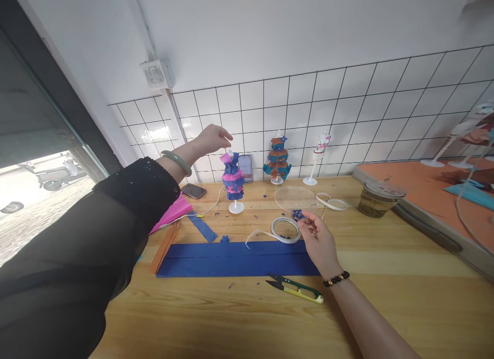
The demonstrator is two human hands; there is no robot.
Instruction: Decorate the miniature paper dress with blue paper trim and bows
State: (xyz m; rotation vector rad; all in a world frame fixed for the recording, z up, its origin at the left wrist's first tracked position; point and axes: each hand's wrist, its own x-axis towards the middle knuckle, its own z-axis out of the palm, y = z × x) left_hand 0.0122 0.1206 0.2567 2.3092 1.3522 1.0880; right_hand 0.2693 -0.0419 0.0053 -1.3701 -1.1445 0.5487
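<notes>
Left hand above a pink-and-blue tiered paper dress, right hand beside a tape roll

The left hand [212, 138] hangs over the top of the pink-and-blue paper dress [233, 183], which stands upright on a white stand [236, 208] toward the back of the wooden surface [386, 292]. Its fingers bend down toward the thumb; whether they pinch anything or touch the top, I cannot tell. The right hand [320, 241] is just beside the white tape roll [287, 240], thumb and fingers drawn close together near dark blue paper scraps [297, 214]; whether it grips one is unclear. In front lies a long dark blue paper strip [227, 259], partly under the tape's loose end, with thread snips [304, 293] at its near edge. Behind, against the tiled wall, stands a brown-and-teal paper dress [278, 158]. A lidded cup of yellowish liquid [378, 202] sits to the right
</notes>
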